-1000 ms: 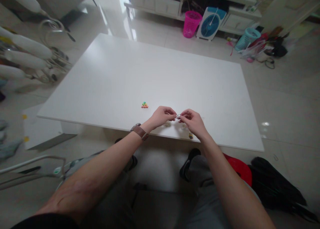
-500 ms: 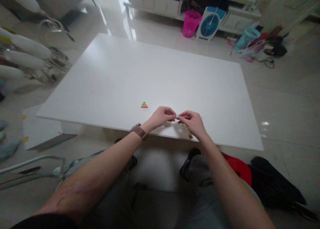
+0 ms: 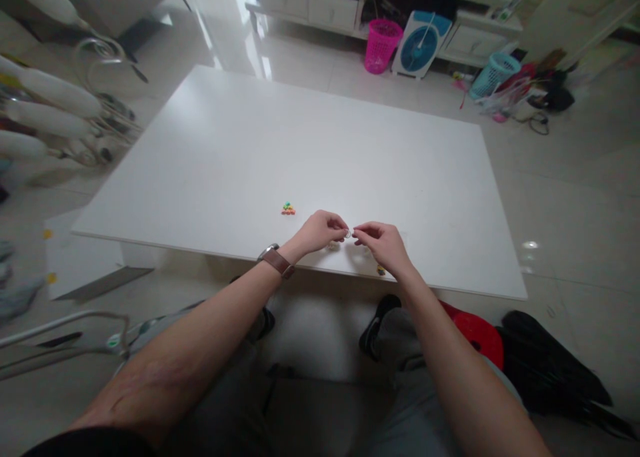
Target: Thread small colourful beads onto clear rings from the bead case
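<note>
Over the table's near edge, my left hand (image 3: 324, 232) pinches a small silvery ring (image 3: 349, 233) between thumb and fingertips. My right hand (image 3: 384, 241) faces it from the right, a small gap from the ring, thumb and index finger drawn together; whether anything tiny is between them is too small to tell. Beneath my left fingers lie small pale pieces (image 3: 333, 246), partly hidden. A small yellow and dark piece (image 3: 381, 270) sits below my right wrist. Farther left on the white table (image 3: 320, 137) is a little pile of green, yellow and orange pieces (image 3: 288, 209).
Beyond the table stand a pink basket (image 3: 382, 46), a blue and white fan (image 3: 421, 44) and a light blue basket (image 3: 496, 74). A red stool (image 3: 477, 337) and a black bag (image 3: 545, 357) are at the right, and a white box (image 3: 85, 257) is at the left.
My hands have come slightly apart. The ring, earlier between both hands' fingertips, now stays in my left fingers, and my right fingertips have come off it.
</note>
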`<state>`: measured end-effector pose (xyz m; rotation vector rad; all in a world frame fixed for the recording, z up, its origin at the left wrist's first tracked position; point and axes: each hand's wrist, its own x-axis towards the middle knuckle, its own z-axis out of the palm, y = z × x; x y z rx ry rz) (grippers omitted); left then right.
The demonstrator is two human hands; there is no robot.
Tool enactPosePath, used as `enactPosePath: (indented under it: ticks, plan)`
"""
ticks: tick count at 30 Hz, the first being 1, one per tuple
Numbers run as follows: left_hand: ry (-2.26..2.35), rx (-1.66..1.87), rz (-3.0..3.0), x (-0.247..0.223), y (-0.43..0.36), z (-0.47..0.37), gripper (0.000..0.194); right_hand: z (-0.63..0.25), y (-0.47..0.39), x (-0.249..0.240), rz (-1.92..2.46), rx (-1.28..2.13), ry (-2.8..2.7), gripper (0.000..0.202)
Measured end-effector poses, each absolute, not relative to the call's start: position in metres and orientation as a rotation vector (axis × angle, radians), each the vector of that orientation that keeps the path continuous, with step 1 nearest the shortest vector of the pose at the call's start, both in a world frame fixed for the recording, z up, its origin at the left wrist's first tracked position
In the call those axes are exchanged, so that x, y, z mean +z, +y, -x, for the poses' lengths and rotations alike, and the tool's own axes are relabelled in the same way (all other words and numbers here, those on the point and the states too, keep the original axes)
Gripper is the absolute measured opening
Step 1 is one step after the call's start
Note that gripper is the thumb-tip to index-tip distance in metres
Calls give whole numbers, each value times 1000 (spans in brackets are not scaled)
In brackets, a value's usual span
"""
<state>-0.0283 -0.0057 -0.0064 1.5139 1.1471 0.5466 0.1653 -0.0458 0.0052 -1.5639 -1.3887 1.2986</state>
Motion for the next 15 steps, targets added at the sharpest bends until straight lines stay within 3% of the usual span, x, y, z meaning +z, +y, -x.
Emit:
enactPosePath:
  ticks: [8,15]
  plan:
    - [1451,153,-1814,-7,0,46,10,-169,-44,2,1649,1156,-1468,21]
    - [1519,15,-1888,-15,-6,41,6,-169,-44,2,1668,1142,-1496,18]
